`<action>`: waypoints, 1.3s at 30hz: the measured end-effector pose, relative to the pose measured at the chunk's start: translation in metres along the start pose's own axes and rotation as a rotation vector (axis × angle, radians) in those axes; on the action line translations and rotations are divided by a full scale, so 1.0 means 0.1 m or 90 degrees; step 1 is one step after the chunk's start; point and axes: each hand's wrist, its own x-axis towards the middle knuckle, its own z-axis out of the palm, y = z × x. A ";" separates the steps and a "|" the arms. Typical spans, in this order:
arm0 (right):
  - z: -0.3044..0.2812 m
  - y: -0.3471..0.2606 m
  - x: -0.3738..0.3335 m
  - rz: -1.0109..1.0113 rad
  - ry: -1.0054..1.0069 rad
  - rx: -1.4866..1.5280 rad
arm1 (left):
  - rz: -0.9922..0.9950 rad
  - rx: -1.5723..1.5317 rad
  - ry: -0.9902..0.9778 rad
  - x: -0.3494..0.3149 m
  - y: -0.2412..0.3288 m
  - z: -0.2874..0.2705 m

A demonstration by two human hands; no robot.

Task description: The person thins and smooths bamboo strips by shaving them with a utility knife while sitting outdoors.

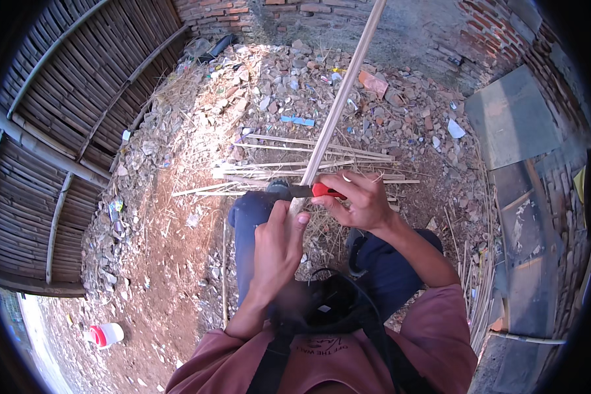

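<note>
A bamboo-slat wall (79, 79) borders rubble (269, 85) and bare dirt (157, 295), where a red-and-white container (110, 334) rests; a weathered brick wall (210, 14) rises beyond, a grey sheet (512, 115) at right.

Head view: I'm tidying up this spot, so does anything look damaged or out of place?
Yes: a blue strip lies like litter in the rubble, beyond the pale sticks. The back wall looks worn, bricks showing beside patchy plaster. Nothing odd stands out about the long strip in the left hand.
</note>
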 end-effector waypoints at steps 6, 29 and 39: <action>-0.15 0.12 0.12 0.091 0.025 0.057 | -0.043 0.001 -0.021 -0.06 0.00 -0.03; -0.56 1.13 0.23 0.298 0.221 0.001 | -0.102 0.051 -0.142 -0.47 -0.25 -0.14; -1.01 2.26 -0.44 0.501 0.020 -0.085 | -0.138 0.054 -0.163 -0.60 -0.35 -0.28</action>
